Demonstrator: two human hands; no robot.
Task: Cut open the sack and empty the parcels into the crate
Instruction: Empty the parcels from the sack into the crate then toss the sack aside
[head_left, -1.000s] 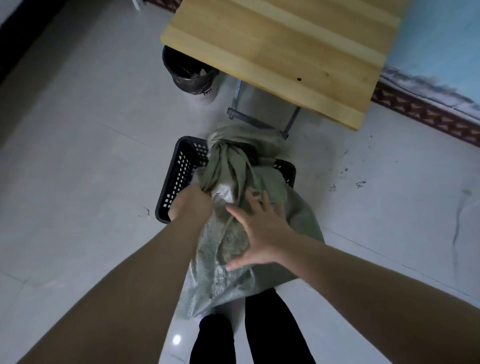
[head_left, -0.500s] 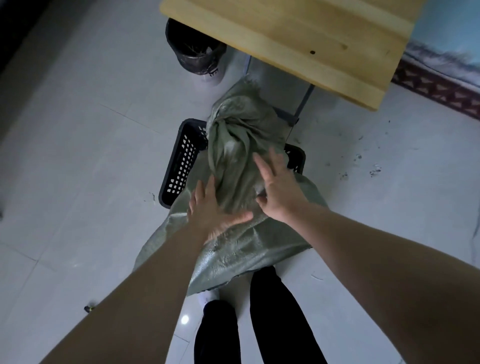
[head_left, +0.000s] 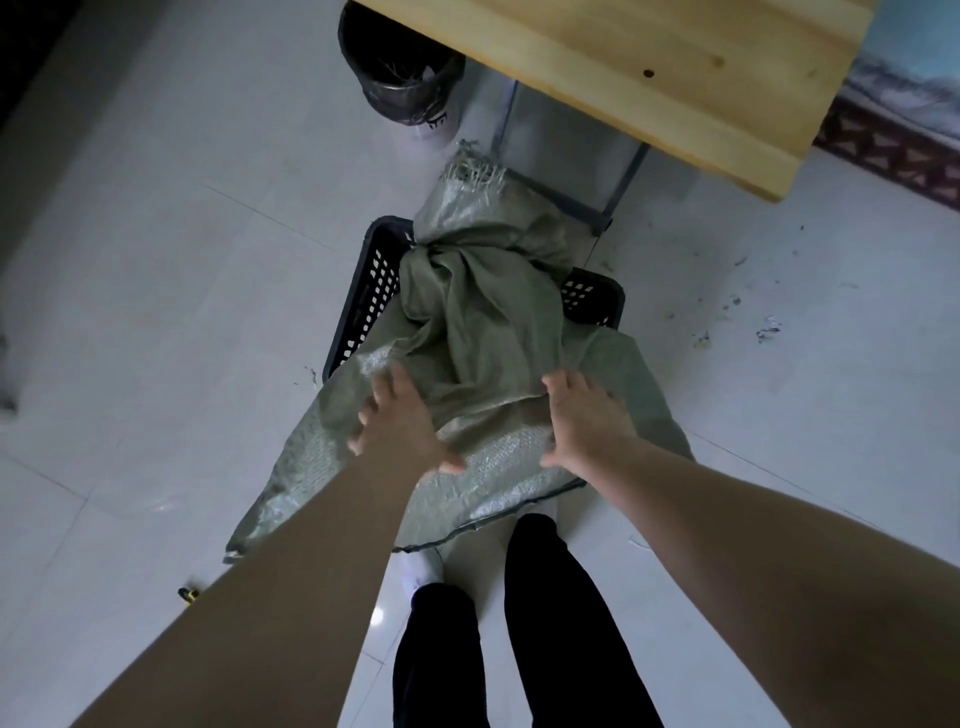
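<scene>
Woven green plastic, the one sack (head_left: 483, 332) lies limp and crumpled over the single black crate (head_left: 366, 306), looking light, slack and slippery, best gathered by its near hem. Both hands, left hand (head_left: 402, 423) and right hand (head_left: 587, 415), rest on it with fingers spread; no parcels show.

Sack (head_left: 478, 312) draped over crate (head_left: 371, 291); bin (head_left: 400, 78) and table (head_left: 649, 67) behind.
</scene>
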